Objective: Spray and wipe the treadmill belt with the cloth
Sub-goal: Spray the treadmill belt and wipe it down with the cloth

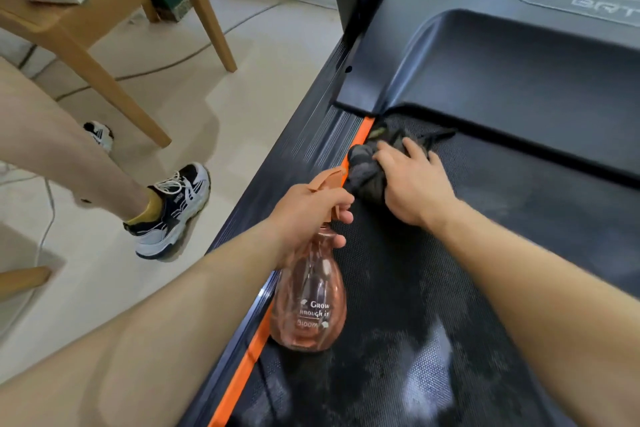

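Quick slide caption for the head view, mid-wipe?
Right hand presses dark cloth on treadmill belt; left hand grips pink spray bottle.

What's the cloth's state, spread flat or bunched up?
Bunched up: the dark cloth sits crumpled in folds on the belt beside the orange strip, with the right hand pressing on it.

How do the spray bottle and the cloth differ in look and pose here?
The spray bottle is pink and see-through; the cloth is dark grey and opaque. The spray bottle is upright, gripped at its neck by the left hand; the cloth lies crumpled, pressed by the right hand. Both are at the left edge of the treadmill belt.
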